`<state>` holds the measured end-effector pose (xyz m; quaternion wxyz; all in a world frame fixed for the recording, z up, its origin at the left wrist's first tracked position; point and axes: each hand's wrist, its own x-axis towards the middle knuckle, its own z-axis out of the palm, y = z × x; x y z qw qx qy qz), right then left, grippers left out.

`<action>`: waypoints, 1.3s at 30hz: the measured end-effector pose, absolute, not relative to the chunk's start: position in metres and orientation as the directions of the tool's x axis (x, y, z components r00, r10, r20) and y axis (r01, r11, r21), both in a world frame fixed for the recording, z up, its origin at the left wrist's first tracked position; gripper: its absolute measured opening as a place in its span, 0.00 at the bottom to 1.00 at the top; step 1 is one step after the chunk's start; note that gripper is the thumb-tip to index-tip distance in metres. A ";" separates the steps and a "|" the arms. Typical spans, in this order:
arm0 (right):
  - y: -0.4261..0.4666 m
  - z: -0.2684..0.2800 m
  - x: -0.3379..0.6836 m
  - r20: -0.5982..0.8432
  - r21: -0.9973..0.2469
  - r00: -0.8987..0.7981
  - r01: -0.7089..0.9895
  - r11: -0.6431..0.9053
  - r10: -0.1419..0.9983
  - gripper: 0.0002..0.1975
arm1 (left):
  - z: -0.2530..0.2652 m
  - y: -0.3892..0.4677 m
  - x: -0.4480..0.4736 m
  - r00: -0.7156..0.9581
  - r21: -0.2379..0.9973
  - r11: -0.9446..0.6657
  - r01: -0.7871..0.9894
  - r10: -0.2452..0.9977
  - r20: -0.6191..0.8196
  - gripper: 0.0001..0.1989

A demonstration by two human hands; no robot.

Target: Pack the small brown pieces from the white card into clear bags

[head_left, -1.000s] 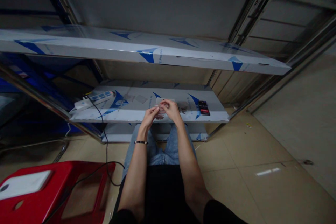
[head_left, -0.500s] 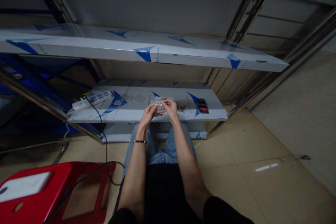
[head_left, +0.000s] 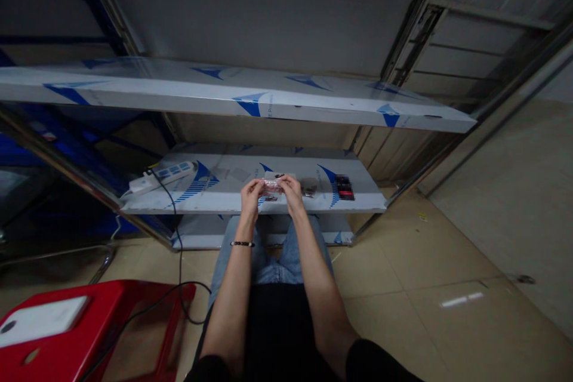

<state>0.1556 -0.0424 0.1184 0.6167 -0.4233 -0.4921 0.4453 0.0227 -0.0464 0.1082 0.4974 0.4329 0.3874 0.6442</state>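
Between my two hands is a small clear plastic bag with a pinkish tint, held over the front part of the lower shelf. My left hand pinches its left end. My right hand has its fingers closed on the right end. What is inside the bag is too small to make out. Just right of my right hand lies a small clump of dark items, seemingly in clear plastic. A black and red item, blurred by pixels, rests farther right on the shelf.
A white power strip lies at the shelf's left end, its black cable hanging to the floor. The upper shelf spans above my hands. At lower left, a red stool carries a white box-like object.
My fingers have shifted on the bag, and my right hand has moved slightly away from my left, leaving more of the bag showing. The view has tilted up slightly.
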 end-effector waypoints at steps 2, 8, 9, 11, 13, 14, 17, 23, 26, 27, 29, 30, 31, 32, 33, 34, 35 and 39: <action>-0.041 0.116 0.151 0.213 -0.960 0.139 -0.154 0.234 0.967 0.15 | 0.107 -0.045 0.023 -0.140 0.939 -0.199 -0.281 0.976 0.165 0.19; -0.044 0.117 0.141 0.194 -0.972 0.034 -0.130 0.196 0.980 0.20 | 0.106 -0.041 0.015 -0.165 0.948 -0.215 -0.233 0.970 0.180 0.20; -0.045 0.118 0.140 0.198 -0.971 0.028 -0.135 0.200 0.980 0.20 | 0.106 -0.042 0.014 -0.157 0.947 -0.217 -0.238 0.971 0.183 0.19; -0.046 0.118 0.137 0.206 -0.965 0.021 -0.162 0.207 0.978 0.19 | 0.108 -0.044 0.014 -0.131 0.946 -0.215 -0.244 0.974 0.187 0.19; -0.046 0.117 0.136 0.218 -0.957 0.015 -0.193 0.217 0.976 0.18 | 0.110 -0.046 0.017 -0.111 0.946 -0.218 -0.240 0.974 0.196 0.18; -0.045 0.115 0.135 0.224 -0.954 0.022 -0.201 0.224 0.974 0.17 | 0.110 -0.047 0.019 -0.111 0.945 -0.227 -0.237 0.972 0.205 0.17; -0.044 0.113 0.135 0.222 -0.957 0.054 -0.180 0.228 0.974 0.18 | 0.111 -0.049 0.023 -0.126 0.936 -0.260 -0.238 0.964 0.236 0.15; -0.043 0.114 0.142 0.266 -0.953 -0.084 -0.175 0.248 0.960 0.21 | 0.111 -0.047 0.017 0.004 0.952 -0.247 -0.182 0.968 0.252 0.16; -0.040 0.109 0.146 0.284 -0.944 -0.094 -0.202 0.262 0.954 0.22 | 0.108 -0.046 0.016 -0.023 0.951 -0.282 -0.126 0.959 0.282 0.15; -0.039 0.106 0.148 0.278 -0.946 -0.083 -0.200 0.257 0.957 0.23 | 0.105 -0.046 0.017 -0.047 0.949 -0.295 -0.111 0.955 0.292 0.15; -0.034 0.098 0.151 0.232 -0.960 -0.047 -0.173 0.220 0.972 0.24 | 0.098 -0.045 0.022 -0.104 0.948 -0.301 -0.101 0.951 0.291 0.15; -0.032 0.094 0.153 0.200 -0.969 -0.029 -0.155 0.193 0.979 0.24 | 0.094 -0.045 0.024 -0.136 0.950 -0.293 -0.107 0.951 0.278 0.15; -0.030 0.090 0.155 0.170 -0.977 -0.018 -0.135 0.166 0.985 0.23 | 0.090 -0.044 0.026 -0.170 0.953 -0.277 -0.120 0.952 0.255 0.15; -0.028 0.086 0.156 0.147 -0.983 -0.008 -0.113 0.145 0.989 0.22 | 0.085 -0.043 0.028 -0.207 0.958 -0.254 -0.135 0.953 0.223 0.15; -0.026 0.082 0.157 0.132 -0.987 -0.005 -0.092 0.131 0.991 0.21 | 0.081 -0.041 0.030 -0.245 0.962 -0.225 -0.152 0.952 0.184 0.15; -0.025 0.079 0.157 0.124 -0.990 -0.007 -0.072 0.124 0.992 0.20 | 0.077 -0.040 0.031 -0.280 0.966 -0.195 -0.171 0.949 0.142 0.15; -0.023 0.077 0.157 0.120 -0.991 -0.010 -0.055 0.119 0.993 0.19 | 0.074 -0.039 0.031 -0.308 0.967 -0.168 -0.189 0.946 0.104 0.15; -0.020 0.070 0.155 0.084 -0.995 -0.051 -0.051 0.081 0.995 0.15 | 0.066 -0.035 0.028 -0.318 0.961 -0.116 -0.250 0.948 0.031 0.16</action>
